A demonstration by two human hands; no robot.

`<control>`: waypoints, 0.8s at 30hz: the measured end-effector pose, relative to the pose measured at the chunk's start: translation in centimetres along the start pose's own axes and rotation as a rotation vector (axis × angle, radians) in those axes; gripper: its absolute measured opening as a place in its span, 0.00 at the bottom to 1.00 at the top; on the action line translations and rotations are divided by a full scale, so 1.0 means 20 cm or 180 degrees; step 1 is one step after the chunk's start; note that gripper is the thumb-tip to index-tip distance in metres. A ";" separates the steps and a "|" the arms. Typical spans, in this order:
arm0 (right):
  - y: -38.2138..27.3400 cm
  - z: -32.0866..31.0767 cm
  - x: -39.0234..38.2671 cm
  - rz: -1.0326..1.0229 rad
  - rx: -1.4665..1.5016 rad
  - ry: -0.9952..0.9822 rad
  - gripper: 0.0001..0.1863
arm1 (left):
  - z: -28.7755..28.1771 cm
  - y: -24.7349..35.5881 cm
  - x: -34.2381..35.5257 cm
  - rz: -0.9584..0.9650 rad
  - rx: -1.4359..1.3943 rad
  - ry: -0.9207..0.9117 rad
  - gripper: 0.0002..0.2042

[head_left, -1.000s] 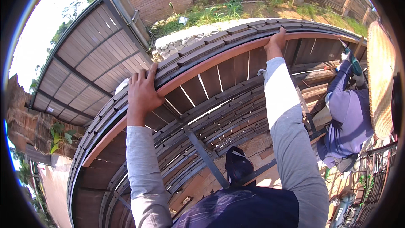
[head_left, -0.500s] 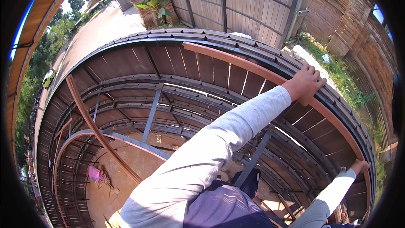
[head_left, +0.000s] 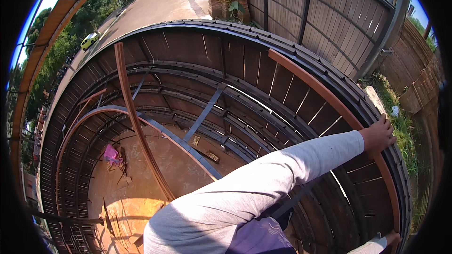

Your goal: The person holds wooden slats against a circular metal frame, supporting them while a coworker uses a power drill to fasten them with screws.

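My left hand (head_left: 378, 135) grips the curved edge of the dark slatted structure (head_left: 402, 193) at the right, its fingers bent over the top beside a long reddish-brown strip (head_left: 310, 89) that runs along the underside of the rim. Lower down, at the bottom right, my right hand (head_left: 391, 239) is on the same strip, partly hidden by its sleeve and the picture's edge, its fingers curled at the edge.
Below are curved dark rails, steel braces (head_left: 202, 113), a tall bent wooden strip (head_left: 140, 134) and a brown floor (head_left: 141, 169) with a pink bundle (head_left: 112, 156) and scraps. Beyond the rim stand a slatted gate (head_left: 325, 23), a brick wall (head_left: 421, 84) and a small green car (head_left: 89, 41).
My view has swung leftward along the curve, so my hands and the strip now lie at the right. Both hands still hold the edge. The co-worker seen earlier is out of view.
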State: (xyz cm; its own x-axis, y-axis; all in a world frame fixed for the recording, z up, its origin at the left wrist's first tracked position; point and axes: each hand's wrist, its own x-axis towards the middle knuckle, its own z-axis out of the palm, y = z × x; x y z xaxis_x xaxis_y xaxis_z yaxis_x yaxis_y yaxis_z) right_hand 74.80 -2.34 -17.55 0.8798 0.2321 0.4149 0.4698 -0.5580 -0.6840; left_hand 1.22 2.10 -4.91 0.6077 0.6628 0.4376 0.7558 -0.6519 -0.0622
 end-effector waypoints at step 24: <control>-0.74 -0.64 -0.83 0.2444 0.3696 0.0516 0.44 | -0.25 0.00 -0.04 0.0284 -0.0347 -0.0194 0.55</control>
State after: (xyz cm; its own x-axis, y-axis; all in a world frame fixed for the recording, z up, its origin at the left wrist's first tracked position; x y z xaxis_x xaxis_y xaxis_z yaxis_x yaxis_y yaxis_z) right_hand 52.22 -8.08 -6.64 0.9608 0.0355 -0.2751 -0.2572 0.4855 -0.8355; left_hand -0.50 -0.32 -0.86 0.6874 0.6195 0.3791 0.6692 -0.7431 0.0010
